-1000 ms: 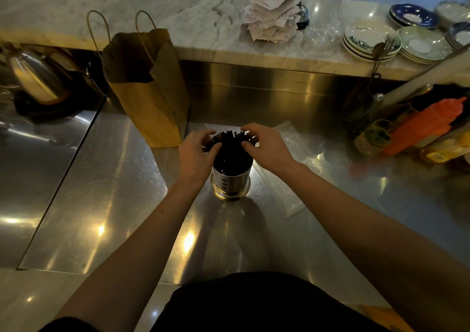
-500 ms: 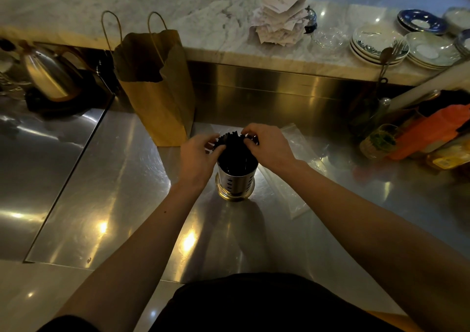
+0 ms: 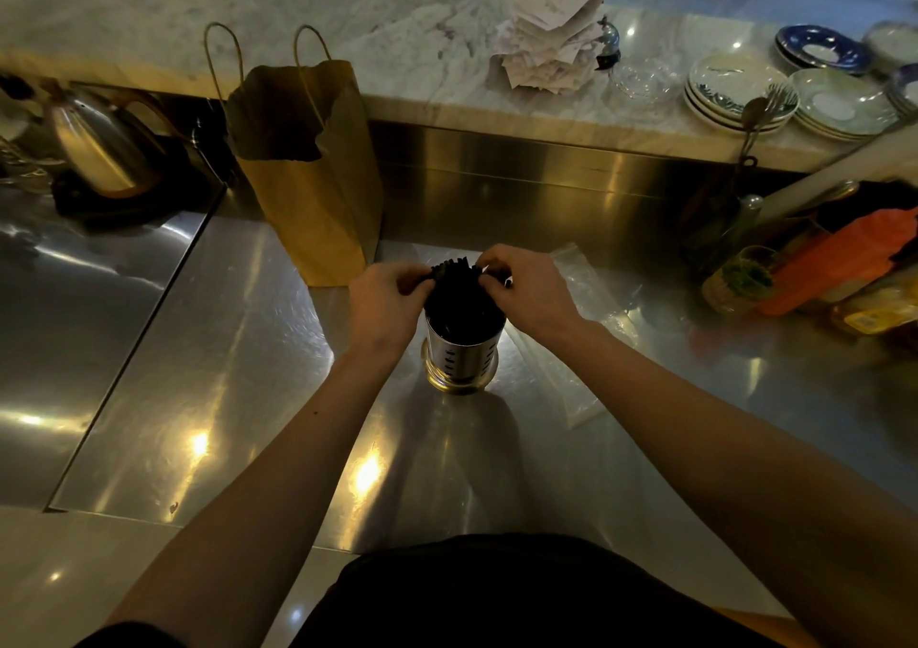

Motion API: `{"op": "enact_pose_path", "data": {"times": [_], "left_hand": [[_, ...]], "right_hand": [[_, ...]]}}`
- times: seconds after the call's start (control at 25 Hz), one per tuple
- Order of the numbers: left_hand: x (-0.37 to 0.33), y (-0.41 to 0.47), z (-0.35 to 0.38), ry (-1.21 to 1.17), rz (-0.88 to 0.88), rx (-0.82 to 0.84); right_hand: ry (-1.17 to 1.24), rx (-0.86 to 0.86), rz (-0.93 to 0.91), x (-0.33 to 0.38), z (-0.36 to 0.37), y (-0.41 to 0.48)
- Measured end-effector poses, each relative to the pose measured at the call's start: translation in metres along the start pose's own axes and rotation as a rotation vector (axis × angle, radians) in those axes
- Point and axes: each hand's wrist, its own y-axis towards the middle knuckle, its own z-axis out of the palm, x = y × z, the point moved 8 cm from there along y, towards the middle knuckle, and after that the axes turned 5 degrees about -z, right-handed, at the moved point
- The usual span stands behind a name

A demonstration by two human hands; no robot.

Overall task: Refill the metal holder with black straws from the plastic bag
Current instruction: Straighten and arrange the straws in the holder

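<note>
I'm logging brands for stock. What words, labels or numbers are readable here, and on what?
None is legible.
Paper slips on the marble counter: faint print, too blurred to read.
Yellow label at the right edge: too small and blurred.
Metal holder, black straws, brown paper bag: no print visible.

The left hand and right hand cover the sides of the black straws, whose lower ends are out of sight inside the metal holder. The right forearm hides the middle of the plastic bag. The writing on the paper slips is too small to read, and the picture's right edge cuts off the outermost plates.
</note>
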Motion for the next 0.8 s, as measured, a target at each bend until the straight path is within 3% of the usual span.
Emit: {"op": "enact_pose_path", "data": {"times": [0.6,0.8], "left_hand": [[-0.008,-0.004,0.001,0.03,0.129,-0.018],[0.002,-0.003,-0.003,-0.112,-0.073,-0.039]], "right_hand": [[0.038,-0.048,-0.059,0.006,-0.006,-0.008],[0.051,-0.044,-0.043,0.002,-0.004,-0.011]]}}
